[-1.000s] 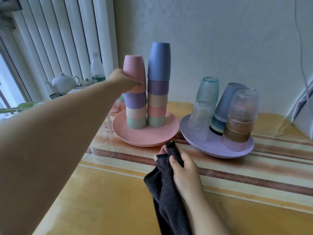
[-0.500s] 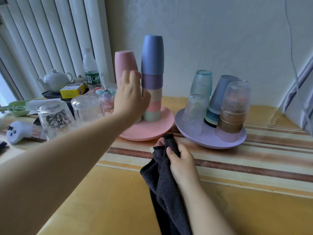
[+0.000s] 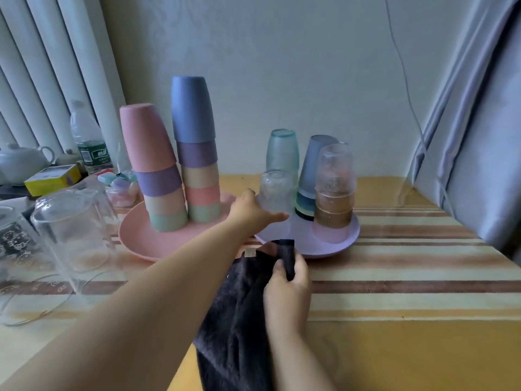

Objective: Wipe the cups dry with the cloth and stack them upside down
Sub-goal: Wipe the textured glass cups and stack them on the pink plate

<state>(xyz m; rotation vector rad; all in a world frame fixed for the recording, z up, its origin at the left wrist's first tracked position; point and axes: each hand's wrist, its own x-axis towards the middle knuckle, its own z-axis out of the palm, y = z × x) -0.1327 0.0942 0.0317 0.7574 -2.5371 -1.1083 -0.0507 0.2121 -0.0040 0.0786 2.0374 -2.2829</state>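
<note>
Two stacks of upside-down coloured cups stand on a pink plate: a leaning stack topped by a pink cup and a taller one topped by a blue cup. On the lilac plate stand a small clear glass, a teal glass, a grey-blue cup stack and a clear-and-amber glass stack. My left hand stretches open beside the small clear glass, fingers under it; whether it touches is unclear. My right hand grips a dark grey cloth in front of the lilac plate.
Clear glass jars stand at the left on the striped table cover. Behind them are a water bottle, a white teapot, a yellow box and a small jar. A grey curtain hangs at the right; blinds at the left.
My left hand let go of the pink cup, which stays on the leaning stack, and moved right to the small clear glass on the lilac plate. My right hand still grips the cloth.
</note>
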